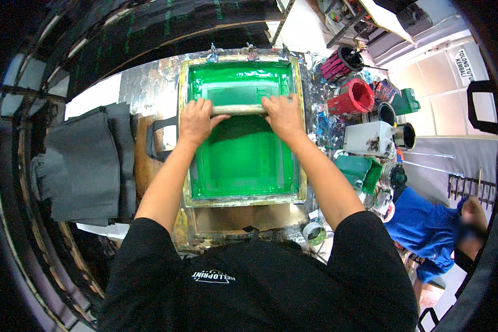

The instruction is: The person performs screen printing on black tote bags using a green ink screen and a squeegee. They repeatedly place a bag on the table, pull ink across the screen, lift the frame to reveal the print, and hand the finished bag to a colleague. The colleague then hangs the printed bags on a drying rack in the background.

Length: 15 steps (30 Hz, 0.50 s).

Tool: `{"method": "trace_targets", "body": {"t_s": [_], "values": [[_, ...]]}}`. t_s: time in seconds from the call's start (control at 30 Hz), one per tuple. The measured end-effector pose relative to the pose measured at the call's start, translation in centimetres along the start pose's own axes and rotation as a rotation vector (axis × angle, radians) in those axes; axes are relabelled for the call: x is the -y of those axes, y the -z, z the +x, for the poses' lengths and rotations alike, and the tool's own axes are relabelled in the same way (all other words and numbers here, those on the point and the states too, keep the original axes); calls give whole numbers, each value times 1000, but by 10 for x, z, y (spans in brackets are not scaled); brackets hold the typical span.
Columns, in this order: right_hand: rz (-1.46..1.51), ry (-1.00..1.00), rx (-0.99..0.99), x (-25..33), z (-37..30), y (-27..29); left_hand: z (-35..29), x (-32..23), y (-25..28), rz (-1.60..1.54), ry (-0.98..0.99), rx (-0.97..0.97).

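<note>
Both of my arms reach forward over a screen printing frame [302,166] whose inner face is coated in wet green ink [243,171]. A squeegee [238,109] with a pale, rounded handle lies crosswise in the upper half of the screen. My left hand [196,119] is wrapped round the handle's left end, and my right hand [283,114] grips the right end. The squeegee's blade is mostly hidden beneath the handle. Below it, a darker band shows in the green. A dark fabric strap loop [159,138] sticks out from under the frame's left side.
Dark grey fabric bags [83,166] lie stacked on the left. Clamps [252,52] hold the frame's far edge. Ink-smeared containers crowd the right: a red bucket [354,97], a white box [368,138], a green tub [359,172]. A person in blue [426,227] is at the far right.
</note>
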State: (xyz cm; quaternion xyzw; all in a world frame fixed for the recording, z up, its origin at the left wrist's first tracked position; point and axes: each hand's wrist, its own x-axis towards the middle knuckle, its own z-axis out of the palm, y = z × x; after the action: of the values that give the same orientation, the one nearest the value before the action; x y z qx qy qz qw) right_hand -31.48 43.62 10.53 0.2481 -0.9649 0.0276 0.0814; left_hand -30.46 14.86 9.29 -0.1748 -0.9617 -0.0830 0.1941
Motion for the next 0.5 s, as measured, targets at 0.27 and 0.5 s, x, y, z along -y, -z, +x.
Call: {"method": "trace_targets", "body": {"t_s": [0.27,0.5], "values": [[10,-25,79,61,-110,23,-111,-51,47,-84,12,22],[44,-47,100,105,-200,36,-191,-88,83,-56,-13,81]]}}
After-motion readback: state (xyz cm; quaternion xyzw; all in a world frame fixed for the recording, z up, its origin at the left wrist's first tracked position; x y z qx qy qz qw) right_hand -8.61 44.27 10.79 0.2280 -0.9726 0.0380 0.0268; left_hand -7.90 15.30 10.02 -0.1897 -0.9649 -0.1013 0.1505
